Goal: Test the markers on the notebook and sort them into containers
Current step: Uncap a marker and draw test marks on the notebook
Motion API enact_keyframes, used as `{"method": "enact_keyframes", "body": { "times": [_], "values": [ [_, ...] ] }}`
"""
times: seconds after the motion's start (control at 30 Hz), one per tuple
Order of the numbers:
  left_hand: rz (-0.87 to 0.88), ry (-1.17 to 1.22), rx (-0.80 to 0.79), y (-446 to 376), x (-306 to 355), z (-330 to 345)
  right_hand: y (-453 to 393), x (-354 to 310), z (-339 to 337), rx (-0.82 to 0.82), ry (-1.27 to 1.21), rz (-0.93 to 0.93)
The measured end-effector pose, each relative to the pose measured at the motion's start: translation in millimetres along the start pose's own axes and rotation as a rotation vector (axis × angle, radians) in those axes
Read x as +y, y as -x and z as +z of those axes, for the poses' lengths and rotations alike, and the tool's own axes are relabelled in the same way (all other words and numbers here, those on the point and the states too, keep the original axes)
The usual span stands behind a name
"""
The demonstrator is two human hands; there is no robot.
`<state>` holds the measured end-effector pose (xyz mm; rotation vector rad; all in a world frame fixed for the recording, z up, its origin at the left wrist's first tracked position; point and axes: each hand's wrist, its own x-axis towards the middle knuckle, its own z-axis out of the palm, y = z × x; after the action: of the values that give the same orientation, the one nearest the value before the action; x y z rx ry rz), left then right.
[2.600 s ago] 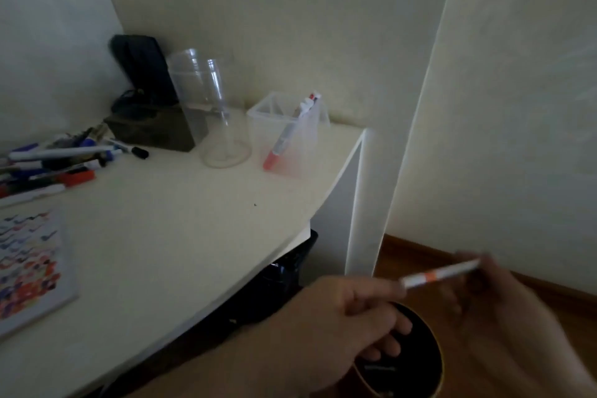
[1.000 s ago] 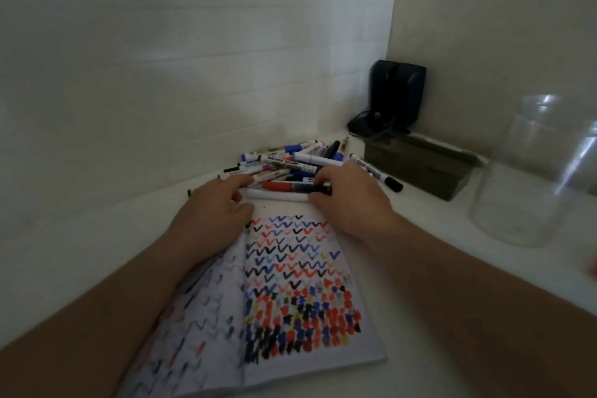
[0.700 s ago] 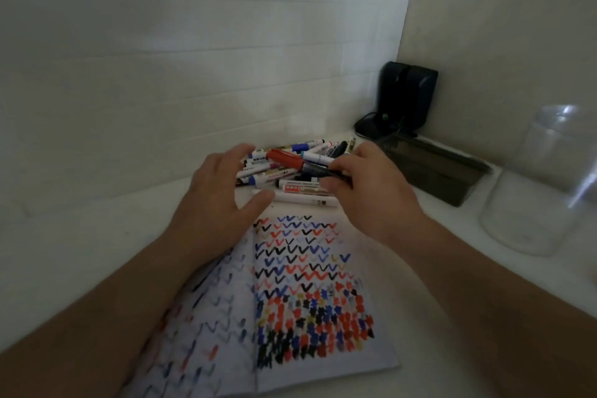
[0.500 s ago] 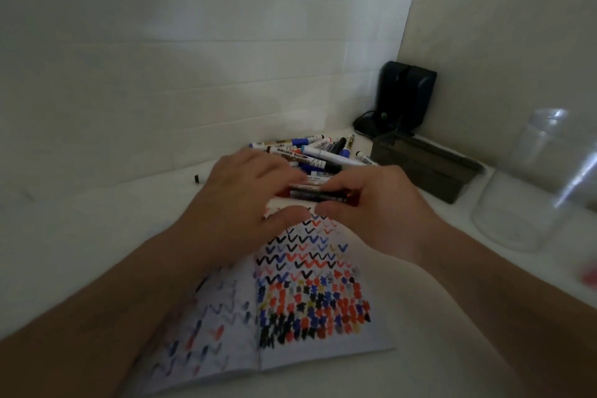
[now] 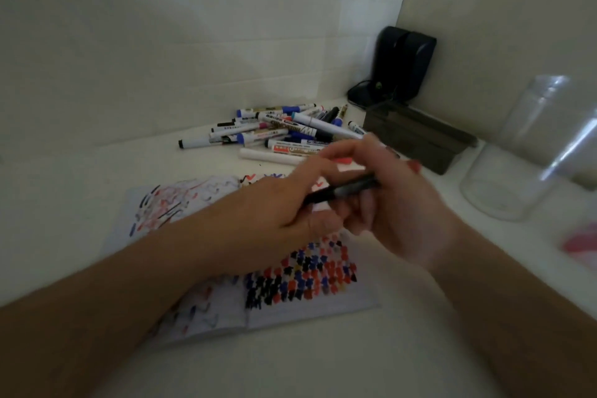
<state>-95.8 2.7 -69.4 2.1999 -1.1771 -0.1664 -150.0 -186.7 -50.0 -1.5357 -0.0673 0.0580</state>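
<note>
Above the open notebook (image 5: 310,294), both hands grip one dark marker (image 5: 342,192), lying left-to-right between left hand (image 5: 277,203) and right hand (image 5: 397,203), seemingly about to be uncapped.

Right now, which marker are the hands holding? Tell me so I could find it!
Find the open notebook covered in coloured ticks on the white desk. Just above it the left hand and right hand meet around one dark marker. It is the only marker up in the air; all the others lie in the pile of markers by the wall.
</note>
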Motion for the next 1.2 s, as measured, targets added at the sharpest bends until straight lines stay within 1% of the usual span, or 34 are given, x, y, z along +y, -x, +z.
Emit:
{"method": "enact_keyframes", "body": {
  "times": [0.07, 0.1, 0.17, 0.23, 0.27, 0.33, 0.37, 0.43, 0.5, 0.6, 0.97, 1.2],
  "values": [
    [-0.054, 0.054, 0.017, 2.6, -1.0, 1.2, 3.4, -13.8, -21.7, -0.047, -0.158, 0.012],
    [-0.073, 0.046, 0.012, 2.6, -3.3, 2.2, 6.9, -18.2, -31.9, -0.071, -0.174, 0.005],
    [-0.106, -0.026, -0.057, 0.1, -8.5, 3.9, 18.0, -19.9, -45.7, -0.149, -0.101, 0.016],
    [-0.130, -0.145, -0.144, -3.8, -9.5, 4.5, 29.0, -10.5, -49.2, -0.226, 0.063, 0.029],
    [-0.122, -0.206, -0.170, -5.2, -9.2, 5.0, 33.5, -2.9, -46.6, -0.224, 0.159, 0.021],
    [-0.075, -0.283, -0.193, -7.1, -7.3, 5.6, 39.4, 13.3, -38.8, -0.147, 0.268, 0.007],
    [-0.061, -0.291, -0.199, -7.3, -7.0, 5.6, 41.0, 19.3, -35.1, -0.116, 0.264, 0.001],
    [-0.049, -0.256, -0.203, -7.5, -8.2, 5.1, 42.1, 24.7, -32.0, -0.123, 0.219, -0.012],
    [-0.037, -0.212, -0.203, -8.2, -10.5, 5.5, 41.5, 23.5, -31.2, -0.144, 0.255, -0.011],
    [-0.033, -0.179, -0.206, -9.1, -11.0, 5.7, 41.3, 23.8, -29.9, -0.114, 0.309, -0.028],
    [-0.033, -0.173, -0.206, -8.4, -10.1, 6.4, 41.3, 23.3, -22.2, -0.107, 0.402, -0.034],
    [-0.035, -0.189, -0.211, -8.3, -8.9, 5.7, 42.0, 22.5, -25.5, -0.126, 0.405, -0.029]
  ]
}}
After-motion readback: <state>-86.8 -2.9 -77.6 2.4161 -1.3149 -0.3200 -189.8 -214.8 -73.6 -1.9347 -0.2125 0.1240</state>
